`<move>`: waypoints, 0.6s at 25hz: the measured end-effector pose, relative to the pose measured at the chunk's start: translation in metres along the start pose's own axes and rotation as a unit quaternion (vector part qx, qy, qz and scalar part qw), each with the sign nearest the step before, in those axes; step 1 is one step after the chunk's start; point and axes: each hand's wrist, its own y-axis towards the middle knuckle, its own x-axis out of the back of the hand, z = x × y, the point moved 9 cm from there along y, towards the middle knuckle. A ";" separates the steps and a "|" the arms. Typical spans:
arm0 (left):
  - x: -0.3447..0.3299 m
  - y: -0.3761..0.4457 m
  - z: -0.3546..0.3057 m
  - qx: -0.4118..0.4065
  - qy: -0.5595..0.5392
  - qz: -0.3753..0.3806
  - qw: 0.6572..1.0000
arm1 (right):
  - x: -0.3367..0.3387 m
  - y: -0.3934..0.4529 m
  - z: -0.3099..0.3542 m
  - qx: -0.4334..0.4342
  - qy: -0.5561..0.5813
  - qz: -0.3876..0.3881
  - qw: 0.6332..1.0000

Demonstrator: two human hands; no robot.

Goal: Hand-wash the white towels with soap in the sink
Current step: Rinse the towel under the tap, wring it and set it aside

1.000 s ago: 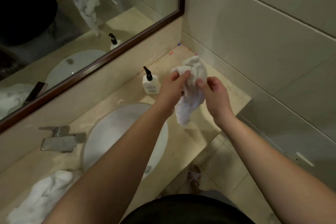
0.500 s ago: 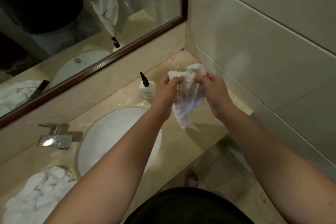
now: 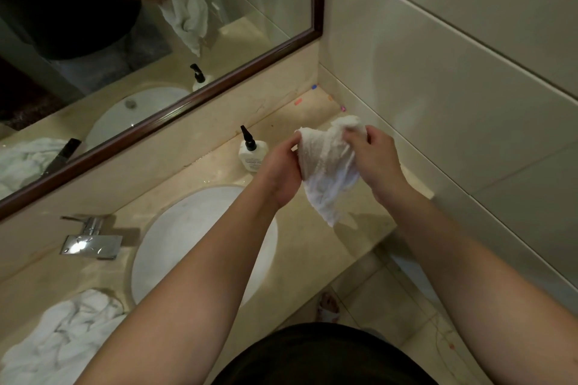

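A small white towel (image 3: 328,172) hangs in the air over the beige counter, to the right of the sink. My left hand (image 3: 281,172) pinches its upper left edge and my right hand (image 3: 375,159) grips its upper right corner, so the cloth is spread between them and droops to a point. The white oval sink (image 3: 187,234) lies below my left forearm. A white soap bottle (image 3: 251,156) with a black pump stands just behind the sink. A heap of white towels (image 3: 62,341) lies on the counter at the lower left.
A chrome faucet (image 3: 90,237) sits left of the sink. A framed mirror (image 3: 156,40) runs along the back wall and a tiled wall (image 3: 453,72) closes the right side. The counter's front edge (image 3: 359,256) drops to a tiled floor.
My hands have drawn apart a little and spread the towel wider between them. The view has shifted so the towel heap at the lower left shows more.
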 end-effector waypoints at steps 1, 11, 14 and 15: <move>0.004 0.003 0.003 0.012 0.019 -0.004 1.000 | 0.002 0.003 -0.003 -0.011 -0.005 0.003 1.000; 0.041 0.027 -0.016 -0.075 0.169 -0.144 0.972 | 0.009 0.035 -0.053 -0.089 0.011 0.035 0.995; 0.043 0.041 0.005 -0.053 0.176 -0.163 0.969 | -0.003 0.040 -0.084 -0.156 0.048 0.062 0.985; 0.044 0.047 0.017 -0.044 0.185 -0.163 0.968 | -0.006 0.041 -0.098 -0.180 0.064 0.064 0.979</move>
